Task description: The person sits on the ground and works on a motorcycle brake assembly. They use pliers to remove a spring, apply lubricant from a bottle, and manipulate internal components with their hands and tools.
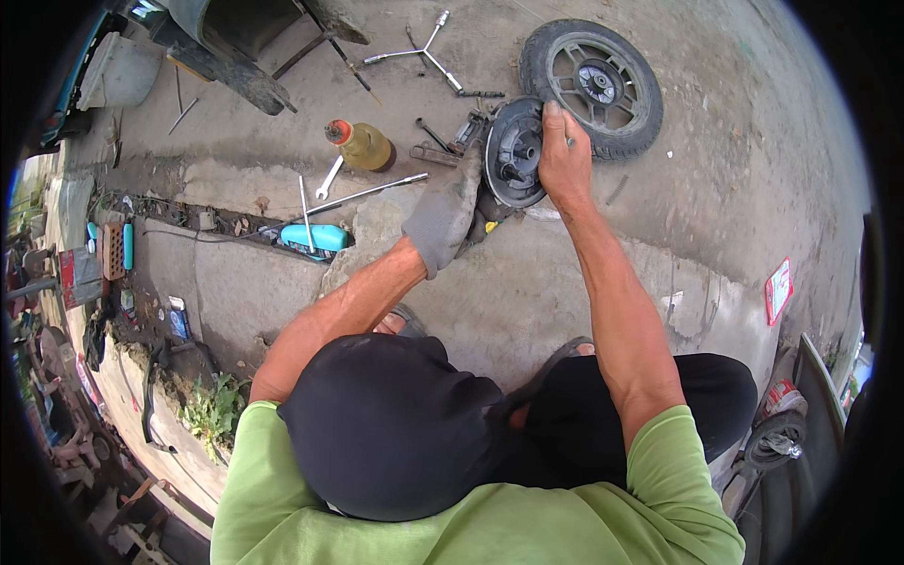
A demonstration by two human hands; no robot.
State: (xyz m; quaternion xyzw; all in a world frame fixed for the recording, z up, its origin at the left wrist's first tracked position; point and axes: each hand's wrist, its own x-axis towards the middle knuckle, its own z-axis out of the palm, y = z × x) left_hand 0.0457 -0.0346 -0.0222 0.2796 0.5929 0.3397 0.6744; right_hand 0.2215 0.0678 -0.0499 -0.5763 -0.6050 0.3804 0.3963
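Between my hands a round metal brake plate of a drum brake [503,159] is held tilted above the concrete. My right hand [565,152], bare, grips its right rim with the thumb along the top edge. My left hand [452,205], in a grey work glove, is at the plate's left side; its fingers are partly hidden, so its hold is not fully seen. A spoked motorcycle wheel with its tyre [592,88] lies flat just beyond the plate. Dark metal parts [470,131] lie left of the plate, beside a small bolt-like tool [431,134].
Left of my hands are a bottle of yellowish liquid [367,147], an open-ended wrench [330,178], a long metal rod tool [381,190] and a turquoise bottle [314,239]. A Y-shaped socket wrench [424,51] lies farther off. A coil spring [617,190] is at right.
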